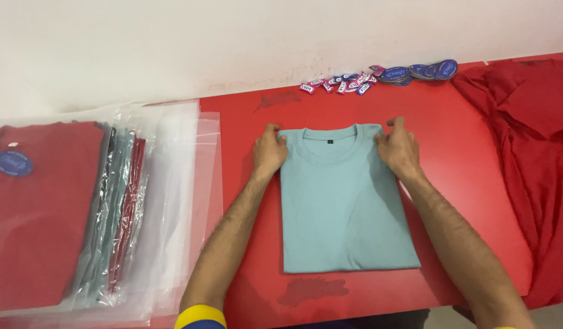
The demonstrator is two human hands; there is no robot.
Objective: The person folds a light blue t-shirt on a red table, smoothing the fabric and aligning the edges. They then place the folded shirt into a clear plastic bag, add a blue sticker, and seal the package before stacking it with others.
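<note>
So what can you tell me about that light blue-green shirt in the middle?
The pale teal T-shirt looks like soft knit cotton, folded into a neat rectangle, front up, with a round ribbed collar and a small dark tag inside. It lies flat on the red table. The left hand and right hand touch its shoulders.

bagged shirts [44,213] left, red cloth [531,158] right — table [245,256] between

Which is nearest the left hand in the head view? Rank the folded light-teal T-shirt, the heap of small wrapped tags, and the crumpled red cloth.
1. Folded light-teal T-shirt: touching the left hand.
2. Heap of small wrapped tags: against the wall.
3. Crumpled red cloth: far right.
</note>
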